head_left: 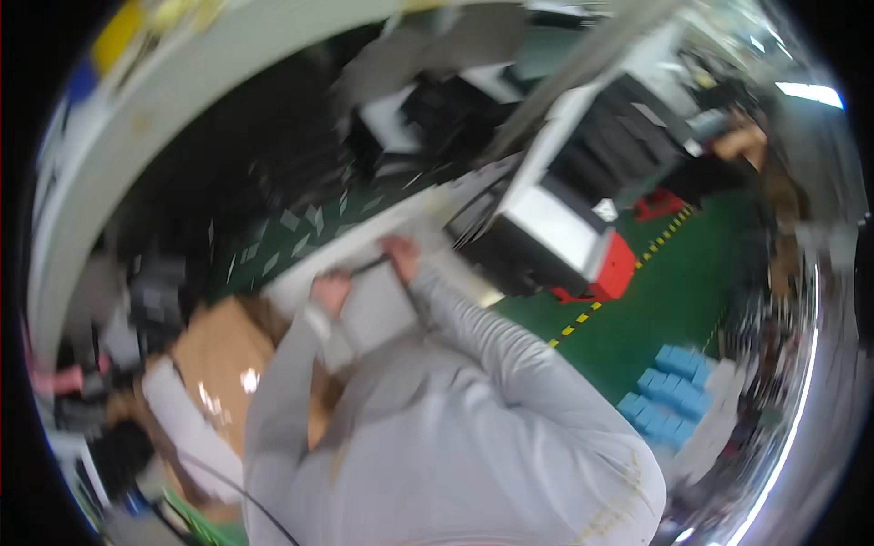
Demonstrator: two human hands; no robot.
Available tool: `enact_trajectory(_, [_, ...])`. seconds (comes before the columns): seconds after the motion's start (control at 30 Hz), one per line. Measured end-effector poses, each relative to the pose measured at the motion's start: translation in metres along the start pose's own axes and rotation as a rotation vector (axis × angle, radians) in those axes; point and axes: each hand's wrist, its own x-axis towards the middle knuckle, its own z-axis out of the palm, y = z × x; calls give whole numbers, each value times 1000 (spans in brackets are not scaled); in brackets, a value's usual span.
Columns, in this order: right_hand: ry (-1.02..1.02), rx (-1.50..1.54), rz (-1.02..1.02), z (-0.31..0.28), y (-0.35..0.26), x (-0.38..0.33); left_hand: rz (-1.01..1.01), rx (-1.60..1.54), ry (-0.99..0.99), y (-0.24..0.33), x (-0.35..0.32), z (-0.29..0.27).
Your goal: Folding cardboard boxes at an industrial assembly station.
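The whole picture is smeared by motion. In front of my body, my left hand [331, 291] is closed at the left end of a short dark strip [370, 265]. My right hand [401, 256] grips the strip's other end, its fingers curled round it. Just below the strip, between my forearms, lies a pale grey flat-topped piece [378, 308]; blur hides whether it is a box or a panel. Behind my hands runs a white ledge [305, 271]. Grey sleeves cover both my arms.
To the left stands a brown cardboard box [223, 355] with a white roll-like piece [187, 419] beside it. At right are a black-and-white case [555, 227] with a red base [612, 271], stacked light blue boxes [669, 391] and a green floor [601, 341] with yellow-black tape.
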Motion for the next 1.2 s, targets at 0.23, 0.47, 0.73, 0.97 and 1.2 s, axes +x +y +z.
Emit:
enact_trajectory(0.23, [78,220,133,-18,-76,-5,230,-76,-8,-2,28,-3])
enact_trajectory(0.47, [55,222,204,-22,-92,-9,185,-139,34,5,42,-25])
enact_trajectory(0.73, [78,249,133,-26,-81,-5,275,-41,-30,25,51,-35])
enact_trajectory(0.97, [92,206,162,-22,-93,-8,127,-466,-41,38,68,-33])
enact_trajectory(1.2, [97,228,156,-22,-73,-3,49,-439,-182,48,85,-11])
